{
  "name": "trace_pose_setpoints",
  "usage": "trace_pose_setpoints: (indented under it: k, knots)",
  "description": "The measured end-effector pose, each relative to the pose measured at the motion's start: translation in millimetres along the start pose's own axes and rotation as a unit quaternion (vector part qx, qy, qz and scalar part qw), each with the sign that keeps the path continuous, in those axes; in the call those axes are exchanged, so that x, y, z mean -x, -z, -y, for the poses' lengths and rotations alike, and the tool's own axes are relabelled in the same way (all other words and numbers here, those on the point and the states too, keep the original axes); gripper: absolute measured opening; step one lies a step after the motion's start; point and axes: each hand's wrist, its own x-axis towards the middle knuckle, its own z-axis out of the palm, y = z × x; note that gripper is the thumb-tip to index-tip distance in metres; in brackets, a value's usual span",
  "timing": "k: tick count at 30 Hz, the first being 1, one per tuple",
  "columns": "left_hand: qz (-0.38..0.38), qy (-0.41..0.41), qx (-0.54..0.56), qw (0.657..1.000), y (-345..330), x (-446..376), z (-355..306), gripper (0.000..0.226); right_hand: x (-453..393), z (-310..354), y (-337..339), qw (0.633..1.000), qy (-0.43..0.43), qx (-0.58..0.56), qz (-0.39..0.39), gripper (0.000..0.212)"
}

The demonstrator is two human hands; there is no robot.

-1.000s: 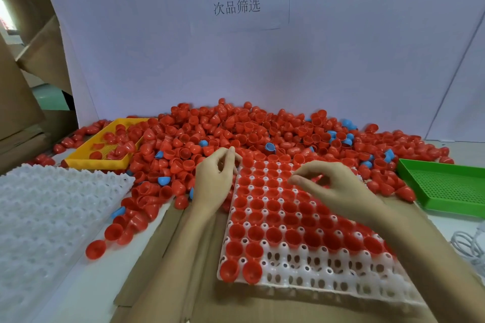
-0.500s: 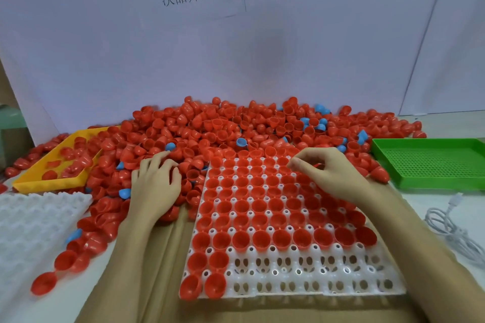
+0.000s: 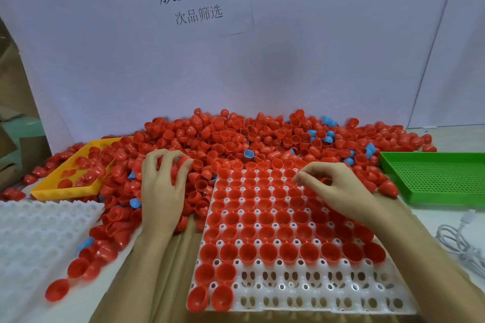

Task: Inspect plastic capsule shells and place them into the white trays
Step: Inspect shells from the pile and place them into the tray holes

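I see the tray point(image 3: 301, 304) in front of me is mostly full: red shells point(image 3: 265, 233) sit mouth-up in all far rows, and only the two nearest rows have free cups, with two shells at their left end. A big pile point(image 3: 236, 139) of loose shells lies behind it, and a second tray point(image 3: 39, 231) on the left holds nothing yet. So I judge much work is left. My left hand point(image 3: 160, 189) reaches into the pile with curled fingers; if it grips a shell I cannot tell. My right hand point(image 3: 333, 191) hovers over the far rows, fingertips pinched together, seemingly around nothing.
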Motion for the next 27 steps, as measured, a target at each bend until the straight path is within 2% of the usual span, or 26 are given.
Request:
trace_pose_setpoints:
  k: [2, 5, 7, 10, 17, 21, 24, 27]
  knots:
    - [0.020, -0.010, 0.088, 0.996, 1, 0, -22, 0.018, 2, 5, 1, 1.000, -0.001, -0.029, 0.003, 0.015]
    - [0.124, -0.012, 0.204, 0.971, 0, 6, -58, 0.021, 8, 19, 3, 0.990, -0.013, -0.133, 0.044, 0.016]
    - [0.185, -0.064, 0.221, 0.955, -4, 13, -75, 0.029, 12, 30, 3, 0.975, -0.011, -0.196, 0.100, 0.020]
    - [0.241, -0.103, 0.239, 0.935, -7, 21, -90, 0.035, 16, 40, -1, 0.963, -0.001, -0.212, 0.165, 0.025]
    - [0.262, -0.119, 0.270, 0.919, -7, 26, -100, 0.036, 19, 43, -11, 0.956, -0.008, -0.215, 0.198, 0.026]
    - [0.309, -0.043, 0.289, 0.905, -7, 27, -98, 0.055, 21, 43, -11, 0.960, -0.033, -0.225, 0.161, 0.021]
    - [0.294, -0.035, 0.294, 0.909, -6, 26, -97, 0.042, 22, 43, -8, 0.960, -0.058, -0.236, 0.141, 0.021]
    - [0.286, -0.020, 0.301, 0.910, -7, 25, -97, 0.029, 21, 42, -8, 0.947, -0.090, -0.274, 0.144, 0.030]
